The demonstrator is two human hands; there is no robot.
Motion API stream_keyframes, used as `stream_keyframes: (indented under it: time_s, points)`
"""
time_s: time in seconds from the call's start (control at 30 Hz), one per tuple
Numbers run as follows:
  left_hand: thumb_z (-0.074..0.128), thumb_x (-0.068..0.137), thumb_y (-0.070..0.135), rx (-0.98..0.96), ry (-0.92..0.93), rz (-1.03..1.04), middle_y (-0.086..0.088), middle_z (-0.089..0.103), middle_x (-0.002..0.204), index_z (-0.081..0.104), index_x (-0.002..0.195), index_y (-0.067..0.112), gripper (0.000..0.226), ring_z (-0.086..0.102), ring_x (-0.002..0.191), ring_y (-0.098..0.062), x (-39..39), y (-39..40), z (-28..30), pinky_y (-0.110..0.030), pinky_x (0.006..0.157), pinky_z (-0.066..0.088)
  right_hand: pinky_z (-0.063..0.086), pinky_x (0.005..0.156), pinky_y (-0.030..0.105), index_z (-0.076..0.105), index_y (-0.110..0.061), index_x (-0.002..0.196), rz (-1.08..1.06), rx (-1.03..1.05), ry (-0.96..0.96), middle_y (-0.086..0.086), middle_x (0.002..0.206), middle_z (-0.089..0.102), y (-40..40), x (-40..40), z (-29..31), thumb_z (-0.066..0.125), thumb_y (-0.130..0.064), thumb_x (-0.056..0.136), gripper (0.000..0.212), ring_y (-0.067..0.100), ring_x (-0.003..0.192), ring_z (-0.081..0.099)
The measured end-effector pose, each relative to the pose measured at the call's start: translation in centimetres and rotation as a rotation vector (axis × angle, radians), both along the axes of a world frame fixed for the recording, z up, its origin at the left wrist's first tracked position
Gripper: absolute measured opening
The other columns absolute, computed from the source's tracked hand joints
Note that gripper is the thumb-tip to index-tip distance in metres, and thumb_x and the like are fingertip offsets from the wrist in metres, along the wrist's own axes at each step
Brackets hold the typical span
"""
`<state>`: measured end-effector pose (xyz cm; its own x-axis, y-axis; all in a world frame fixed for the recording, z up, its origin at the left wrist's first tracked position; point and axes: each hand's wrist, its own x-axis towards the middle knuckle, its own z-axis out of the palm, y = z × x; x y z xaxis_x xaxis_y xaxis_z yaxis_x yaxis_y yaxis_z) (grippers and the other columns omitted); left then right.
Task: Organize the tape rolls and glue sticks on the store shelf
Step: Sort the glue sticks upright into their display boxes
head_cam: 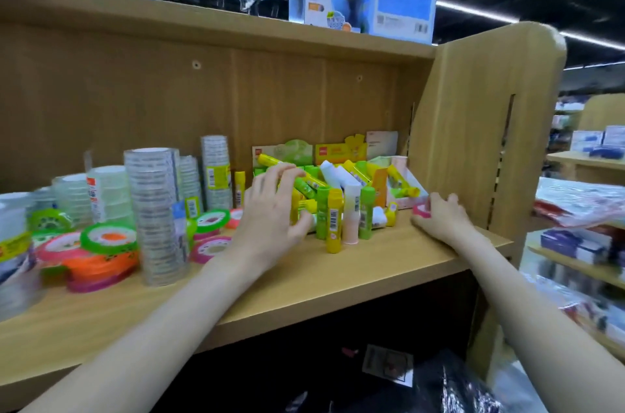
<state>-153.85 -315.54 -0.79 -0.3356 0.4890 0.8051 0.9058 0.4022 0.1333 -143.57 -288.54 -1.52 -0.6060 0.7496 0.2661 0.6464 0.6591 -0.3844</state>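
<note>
My left hand [270,209] hovers with fingers spread and loosely bent over the left edge of the glue sticks [334,206], which stand and lie in a jumble on the wooden shelf [304,280]. My right hand [439,213], right of the glue sticks, curls its fingers around a small pink tape roll [420,209]. Left of the glue sticks are tall clear tape stacks [155,209] and flat coloured rolls [101,250].
</note>
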Motion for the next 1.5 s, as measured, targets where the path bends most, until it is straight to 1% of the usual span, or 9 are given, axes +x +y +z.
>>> stream_keyframes:
  time_s: [0.2,0.3,0.4,0.53,0.73,0.9,1.13,1.37,1.5]
  points:
    - [0.038,0.073,0.040,0.108,-0.059,-0.058,-0.008,0.052,0.118,0.054,0.115,0.009,0.055,0.049,0.110,-0.028,-0.8,0.6,0.7,-0.042,0.094,0.039,0.035,0.068,0.030,0.060,-0.008,0.088,0.215,0.116,0.186,0.009,0.089,0.055,-1.9,2.0,-0.4,0.068,-0.032,0.081,0.027,0.027,0.095,0.055]
    - [0.044,0.079,0.030,0.212,-0.120,-0.085,-0.001,0.047,0.109,0.052,0.109,0.013,0.036,0.048,0.102,-0.018,-1.2,-0.6,0.9,-0.029,0.090,0.036,0.036,0.064,0.027,0.058,-0.013,0.079,0.294,0.100,0.419,0.009,0.092,0.061,-3.5,3.0,0.5,0.072,-0.030,0.078,0.022,0.020,0.086,0.052]
    - [0.053,0.084,0.002,0.223,-0.151,-0.140,0.001,0.045,0.106,0.049,0.102,0.018,0.024,0.054,0.090,-0.010,-0.8,-1.6,1.1,-0.029,0.078,0.045,0.045,0.071,0.025,0.061,-0.014,0.083,0.500,0.053,0.587,-0.003,0.093,0.060,-6.8,3.8,2.3,0.073,-0.024,0.077,0.017,0.015,0.090,0.054]
    - [0.049,0.083,0.011,0.097,0.016,-0.087,0.005,0.047,0.106,0.052,0.098,0.017,0.016,0.052,0.082,0.006,0.7,-5.4,0.2,-0.018,0.070,0.041,0.047,0.085,0.029,0.063,-0.016,0.086,0.783,0.009,0.566,-0.004,0.109,0.058,-12.2,4.0,3.4,0.075,-0.017,0.073,0.018,0.012,0.106,0.052]
    - [0.041,0.081,0.019,0.048,0.186,0.118,-0.005,0.056,0.100,0.059,0.092,0.010,0.023,0.058,0.081,-0.018,1.9,-13.4,-0.8,-0.027,0.070,0.043,0.030,0.077,-0.001,0.068,-0.013,0.085,1.021,0.079,0.385,0.003,0.107,0.055,-20.5,-0.2,2.1,0.077,-0.016,0.071,0.017,0.008,0.095,0.050]
    - [0.040,0.077,0.020,0.113,0.139,0.232,-0.010,0.055,0.101,0.062,0.092,0.007,0.030,0.050,0.097,-0.019,0.7,-16.5,-1.2,-0.022,0.089,0.034,0.030,0.077,0.018,0.067,-0.002,0.100,0.957,0.088,0.333,0.017,0.107,0.058,-24.9,-7.3,2.5,0.074,-0.022,0.077,0.031,0.023,0.108,0.049]
    - [0.037,0.076,0.022,0.138,0.102,0.240,-0.009,0.051,0.101,0.062,0.094,0.008,0.033,0.049,0.098,-0.021,0.5,-16.4,-1.2,-0.020,0.088,0.032,0.036,0.094,0.027,0.048,-0.008,0.129,0.864,0.065,0.235,0.017,0.121,0.049,-24.7,-9.3,1.2,0.057,-0.006,0.087,0.043,0.029,0.112,0.052]
    - [0.039,0.078,0.019,0.130,0.142,0.147,-0.009,0.052,0.102,0.061,0.095,0.006,0.031,0.047,0.100,-0.019,1.6,-13.5,-0.7,-0.024,0.087,0.036,0.051,0.086,0.029,0.060,-0.013,0.108,0.860,0.114,0.547,0.001,0.107,0.052,-21.2,-1.4,1.6,0.051,0.000,0.088,0.026,0.011,0.098,0.056]
    - [0.042,0.078,0.021,0.090,0.130,0.114,-0.011,0.054,0.103,0.062,0.095,0.008,0.029,0.047,0.100,-0.021,1.4,-9.6,-0.4,-0.028,0.086,0.034,0.049,0.085,0.030,0.064,-0.009,0.102,0.741,0.203,0.607,0.001,0.102,0.055,-17.4,1.2,2.5,0.047,0.009,0.085,0.030,0.016,0.100,0.057]
